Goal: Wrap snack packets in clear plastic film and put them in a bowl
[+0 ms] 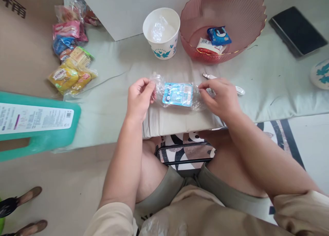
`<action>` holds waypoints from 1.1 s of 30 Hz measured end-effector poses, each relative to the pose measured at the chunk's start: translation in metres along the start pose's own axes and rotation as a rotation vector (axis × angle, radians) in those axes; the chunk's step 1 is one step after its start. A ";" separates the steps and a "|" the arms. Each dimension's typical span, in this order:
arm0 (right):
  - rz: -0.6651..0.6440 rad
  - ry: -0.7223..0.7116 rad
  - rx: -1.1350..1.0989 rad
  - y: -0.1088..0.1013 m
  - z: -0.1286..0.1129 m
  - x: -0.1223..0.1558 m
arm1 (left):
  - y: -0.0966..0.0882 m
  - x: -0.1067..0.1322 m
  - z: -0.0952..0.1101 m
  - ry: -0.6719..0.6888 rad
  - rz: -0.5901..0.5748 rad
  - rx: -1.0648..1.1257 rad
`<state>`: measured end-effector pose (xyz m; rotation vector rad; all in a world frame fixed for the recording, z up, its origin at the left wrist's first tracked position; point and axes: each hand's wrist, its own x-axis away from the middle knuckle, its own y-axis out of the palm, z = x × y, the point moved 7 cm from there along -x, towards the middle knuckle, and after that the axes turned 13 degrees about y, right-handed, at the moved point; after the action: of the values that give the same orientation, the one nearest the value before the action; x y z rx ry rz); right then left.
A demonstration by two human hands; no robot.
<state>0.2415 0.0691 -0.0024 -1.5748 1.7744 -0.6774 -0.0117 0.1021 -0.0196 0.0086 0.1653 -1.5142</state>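
Note:
My left hand (140,98) pinches the left end of a clear plastic wrapper holding a light blue snack packet (178,94). At the wrapper's right end my right hand (222,98) pinches it too. The packet is stretched flat between both hands above the front edge of a pale green cushion (269,81).
A white paper cup (161,32) with crumpled plastic inside and a pink ribbed bowl (239,9) with two small packets stand at the back. A pile of snack bags (70,57) lies left. A white tool (239,90) lies behind my right hand, a dark tablet (296,31) at right, a teal stool (38,122) left.

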 end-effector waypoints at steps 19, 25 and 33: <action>0.197 0.270 0.096 -0.018 0.024 -0.010 | -0.007 0.001 -0.005 -0.041 0.045 0.008; 0.190 0.310 0.159 -0.016 0.032 -0.012 | -0.021 0.002 -0.003 -0.097 0.199 -0.083; 0.171 -0.066 0.040 -0.013 -0.010 0.010 | -0.029 0.001 -0.001 -0.114 0.309 -0.111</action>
<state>0.2419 0.0571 0.0130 -1.3840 1.8104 -0.5688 -0.0404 0.0999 -0.0183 -0.1356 0.1487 -1.1926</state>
